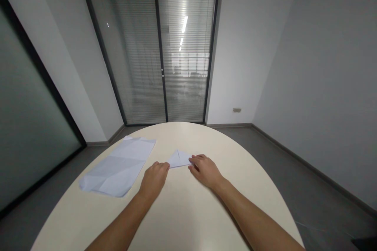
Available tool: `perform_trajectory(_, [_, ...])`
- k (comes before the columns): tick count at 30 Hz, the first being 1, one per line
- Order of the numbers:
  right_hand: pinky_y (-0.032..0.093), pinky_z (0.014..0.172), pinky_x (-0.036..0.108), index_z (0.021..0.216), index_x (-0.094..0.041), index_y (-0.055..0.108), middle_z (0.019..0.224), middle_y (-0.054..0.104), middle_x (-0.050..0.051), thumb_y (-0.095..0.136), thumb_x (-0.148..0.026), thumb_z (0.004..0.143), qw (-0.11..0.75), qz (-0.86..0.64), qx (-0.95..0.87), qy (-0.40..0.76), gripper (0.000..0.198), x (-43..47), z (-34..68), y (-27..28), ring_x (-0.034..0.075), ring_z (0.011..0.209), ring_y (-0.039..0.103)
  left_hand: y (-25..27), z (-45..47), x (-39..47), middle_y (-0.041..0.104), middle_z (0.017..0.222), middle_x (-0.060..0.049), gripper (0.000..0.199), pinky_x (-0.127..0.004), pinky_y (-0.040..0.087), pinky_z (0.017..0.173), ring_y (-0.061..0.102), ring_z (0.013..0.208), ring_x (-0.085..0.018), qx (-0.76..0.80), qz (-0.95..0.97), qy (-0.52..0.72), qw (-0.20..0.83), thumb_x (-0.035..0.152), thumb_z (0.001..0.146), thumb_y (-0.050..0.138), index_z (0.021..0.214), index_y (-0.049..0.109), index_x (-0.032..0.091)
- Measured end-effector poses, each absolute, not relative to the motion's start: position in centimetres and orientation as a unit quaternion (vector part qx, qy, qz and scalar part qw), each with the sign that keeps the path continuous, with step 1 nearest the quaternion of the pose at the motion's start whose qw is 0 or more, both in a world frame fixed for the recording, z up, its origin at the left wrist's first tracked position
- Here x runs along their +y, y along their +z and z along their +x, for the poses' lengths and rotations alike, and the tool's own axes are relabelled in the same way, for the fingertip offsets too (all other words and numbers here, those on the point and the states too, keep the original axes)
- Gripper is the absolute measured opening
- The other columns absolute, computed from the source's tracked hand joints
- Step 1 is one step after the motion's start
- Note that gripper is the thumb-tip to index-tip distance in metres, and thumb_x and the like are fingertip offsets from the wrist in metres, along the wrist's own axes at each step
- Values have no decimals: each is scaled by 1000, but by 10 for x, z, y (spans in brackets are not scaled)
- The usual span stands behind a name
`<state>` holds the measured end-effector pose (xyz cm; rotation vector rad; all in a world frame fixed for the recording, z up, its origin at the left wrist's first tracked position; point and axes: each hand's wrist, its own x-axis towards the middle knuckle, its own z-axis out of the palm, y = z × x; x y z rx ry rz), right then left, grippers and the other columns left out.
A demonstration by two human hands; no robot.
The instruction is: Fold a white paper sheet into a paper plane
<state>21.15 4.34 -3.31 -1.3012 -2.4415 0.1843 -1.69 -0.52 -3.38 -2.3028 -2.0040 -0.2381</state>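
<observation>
A small sheet of white paper folded into a triangle [179,159] lies on the table in front of me, its point facing away and a crease line running down from the tip. My left hand [155,178] is closed at its left corner, thumb and fingers together on the edge. At the right corner, my right hand [205,170] pinches the paper, with fingers on top and the thumb at the near edge. The two corners are partly covered by my fingers.
The round cream table [182,211] stretches out under both arms. Creased white paper sheets [120,166] lie to the left, close to the table's edge. Beyond stand a glass door with blinds [185,86] and a white wall [247,47].
</observation>
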Motion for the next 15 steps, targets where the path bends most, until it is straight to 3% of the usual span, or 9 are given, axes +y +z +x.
perform_trajectory(6, [45,89,29,116,-24,70,107,74,5,51,-27,95,198,-476,-854,73,28,46,213,-35,22,108,60,-35,-16,-5,70,95,-10,30,-30,48,78,66,93,-22,-666,-740,-73,55,22,103,38,105,67,19])
perform_trajectory(15, [46,91,28,122,-24,69,113,73,5,48,-18,90,218,-488,-841,79,39,51,213,-41,21,109,62,-35,-15,-3,70,94,-10,29,-31,48,81,67,92,-22,-672,-734,-76,63,25,103,38,107,67,19])
